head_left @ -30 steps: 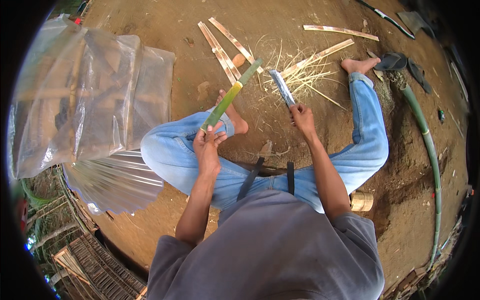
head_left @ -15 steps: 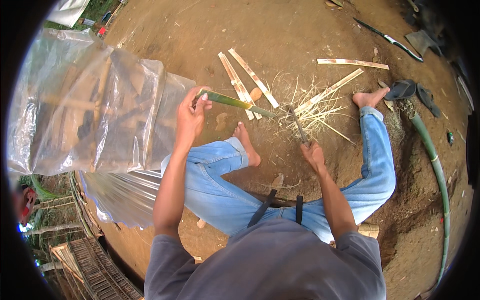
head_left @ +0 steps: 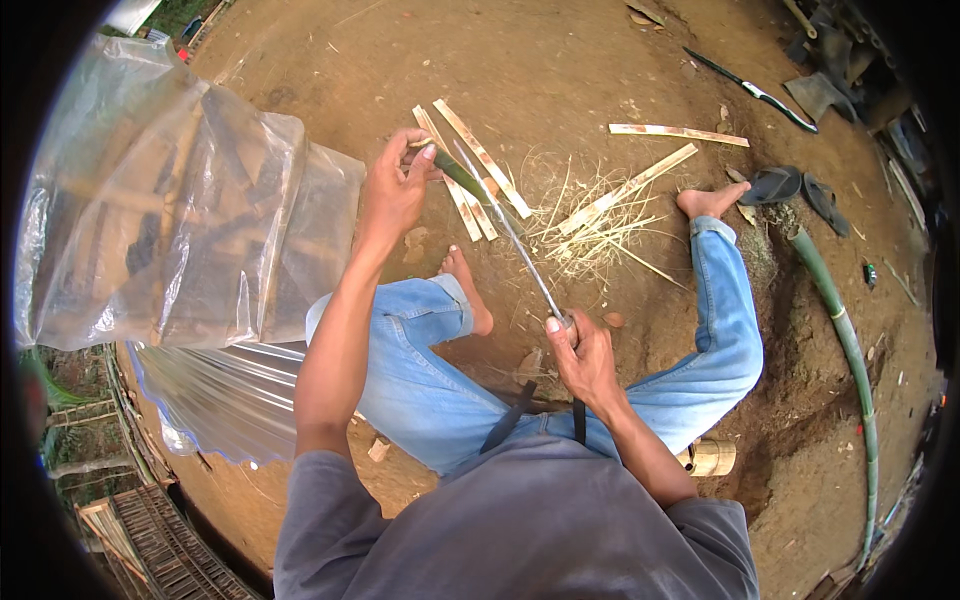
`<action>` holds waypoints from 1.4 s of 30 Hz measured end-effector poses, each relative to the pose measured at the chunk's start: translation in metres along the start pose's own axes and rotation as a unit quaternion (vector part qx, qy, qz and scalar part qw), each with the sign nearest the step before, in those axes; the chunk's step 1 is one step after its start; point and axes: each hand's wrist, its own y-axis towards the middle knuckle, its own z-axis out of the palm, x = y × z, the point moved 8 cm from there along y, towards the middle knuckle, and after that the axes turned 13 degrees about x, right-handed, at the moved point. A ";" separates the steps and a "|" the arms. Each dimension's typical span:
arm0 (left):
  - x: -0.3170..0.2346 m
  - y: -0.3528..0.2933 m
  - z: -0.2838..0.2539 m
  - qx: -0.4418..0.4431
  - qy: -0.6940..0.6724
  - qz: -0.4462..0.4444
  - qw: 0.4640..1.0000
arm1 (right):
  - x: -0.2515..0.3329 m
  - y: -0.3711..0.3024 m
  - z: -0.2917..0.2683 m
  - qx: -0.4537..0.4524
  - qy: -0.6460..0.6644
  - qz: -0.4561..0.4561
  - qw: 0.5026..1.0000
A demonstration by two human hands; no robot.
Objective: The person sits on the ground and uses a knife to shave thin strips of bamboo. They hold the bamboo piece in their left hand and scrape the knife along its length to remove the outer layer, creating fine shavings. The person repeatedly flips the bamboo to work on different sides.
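Between the fingers of my left hand (head_left: 393,195) is one end of a green bamboo strip (head_left: 462,176), held up over the ground and slanting down to the right. My right hand (head_left: 588,362) grips the handle of a long-bladed knife (head_left: 527,262) in front of my lap. Its blade points away and to the left, crossing close by the strip's lower end; whether the two touch I cannot tell. Beneath and right of them lies a heap of thin bamboo shavings (head_left: 590,238). Split pale bamboo strips (head_left: 480,150) rest on the dirt behind my left hand.
Clear plastic sheeting (head_left: 225,230) covers a stack at the left. Single bamboo strips (head_left: 680,134) lie farther right. A black-and-white saw (head_left: 765,95), dark sandals (head_left: 775,185) and a long green bamboo pole (head_left: 848,345) are on the right. A cut bamboo piece (head_left: 712,458) sits by my right hip.
My right hand has drawn back toward my lap and left, swinging the blade to slant leftward beside the strip. My left hand has lifted slightly away, with the strip tilted more steeply.
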 end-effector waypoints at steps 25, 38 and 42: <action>-0.023 0.000 0.044 0.062 -0.011 -0.007 0.998 | 0.024 0.025 -0.021 -0.008 0.039 -0.037 0.999; -0.025 0.000 0.046 0.085 0.002 0.000 0.996 | 0.015 0.024 -0.018 -0.013 0.073 -0.032 0.997; -0.025 -0.001 0.045 0.073 -0.008 -0.006 0.997 | 0.015 0.025 -0.018 -0.013 0.059 -0.025 0.998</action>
